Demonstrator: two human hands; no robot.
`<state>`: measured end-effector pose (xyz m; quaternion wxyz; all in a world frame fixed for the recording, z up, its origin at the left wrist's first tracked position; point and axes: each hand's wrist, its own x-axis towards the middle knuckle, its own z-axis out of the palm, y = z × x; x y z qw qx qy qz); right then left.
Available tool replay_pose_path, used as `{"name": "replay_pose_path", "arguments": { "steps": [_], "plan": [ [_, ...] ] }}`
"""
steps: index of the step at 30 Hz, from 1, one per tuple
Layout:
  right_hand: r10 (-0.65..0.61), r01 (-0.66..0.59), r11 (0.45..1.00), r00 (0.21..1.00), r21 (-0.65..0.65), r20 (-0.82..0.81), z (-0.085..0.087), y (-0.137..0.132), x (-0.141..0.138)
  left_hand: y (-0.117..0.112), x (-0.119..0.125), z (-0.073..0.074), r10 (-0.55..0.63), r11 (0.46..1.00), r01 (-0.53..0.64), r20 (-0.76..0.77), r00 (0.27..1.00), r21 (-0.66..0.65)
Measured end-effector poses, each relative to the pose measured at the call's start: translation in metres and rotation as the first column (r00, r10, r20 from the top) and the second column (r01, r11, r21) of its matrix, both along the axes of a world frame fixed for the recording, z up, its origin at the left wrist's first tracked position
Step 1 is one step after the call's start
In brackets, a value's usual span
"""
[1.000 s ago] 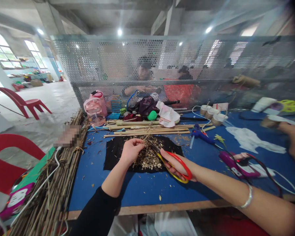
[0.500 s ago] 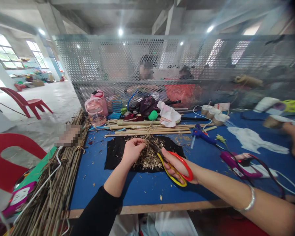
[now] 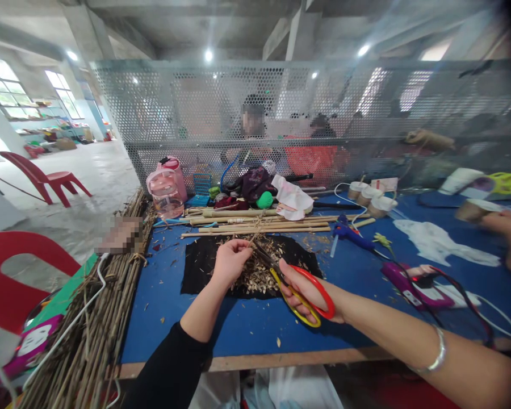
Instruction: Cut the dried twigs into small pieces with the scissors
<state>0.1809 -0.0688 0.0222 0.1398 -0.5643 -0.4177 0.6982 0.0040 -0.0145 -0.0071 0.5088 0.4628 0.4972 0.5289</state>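
Below my left fingers (image 3: pixel 237 246), pinching a dry stem (image 3: pixel 251 241), black cloth (image 3: pixel 199 270) is lying; my right fingers (image 3: pixel 295 278) are gripping scissors (image 3: pixel 319 283).

- Scissors (image 3: pixel 274 266): one handle red, one yellow; blades dark.
- Clippings (image 3: pixel 260 278): tan and straw.
- Cloth (image 3: pixel 199 267): plain black.
- Table (image 3: pixel 344 326): blue top, brown edge.
- Glue gun (image 3: pixel 352 235): deep blue.
- Ball (image 3: pixel 264 199): bright green.
- Jug (image 3: pixel 165 193): translucent pink.
- Chairs (image 3: pixel 29 247): red.
- Bracelet (image 3: pixel 440 349): silver.
- Sleeve (image 3: pixel 170 363): black.
- Screen (image 3: pixel 153 108): grey, patterned with round holes.
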Motion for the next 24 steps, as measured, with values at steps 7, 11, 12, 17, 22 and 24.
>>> {"name": "replay_pose_path", "arguments": {
  "steps": [7, 11, 12, 17, 22, 24],
  "plan": [
    [-0.114, 0.109, 0.989, 0.993, 0.097, 0.044, -0.001, 0.001, -0.002, 0.001, -0.001, -0.004, -0.115, 0.991, 0.111, -0.040, 0.993, -0.078],
    [-0.146, 0.141, 0.984, 0.988, 0.110, 0.040, 0.004, 0.002, 0.004, 0.002, -0.004, -0.003, -0.181, 0.982, 0.177, -0.048, 0.982, -0.066],
    [-0.136, 0.131, 0.986, 0.990, 0.102, 0.048, 0.004, 0.002, 0.006, 0.002, -0.004, -0.004, -0.168, 0.985, 0.165, -0.047, 0.985, -0.052],
    [-0.059, 0.059, 0.998, 0.998, -0.005, 0.021, 0.000, -0.001, 0.013, 0.004, -0.002, -0.004, -0.097, 0.995, 0.097, 0.038, 0.995, 0.011],
    [-0.027, 0.025, 0.999, 0.999, -0.026, -0.048, 0.001, -0.004, 0.010, 0.002, -0.002, 0.000, -0.050, 0.998, 0.057, 0.186, 0.981, -0.034],
    [-0.028, 0.026, 0.999, 0.998, -0.040, -0.048, 0.001, -0.004, 0.008, 0.002, -0.004, 0.000, -0.015, 0.999, 0.023, 0.171, 0.985, -0.048]
  ]
}}
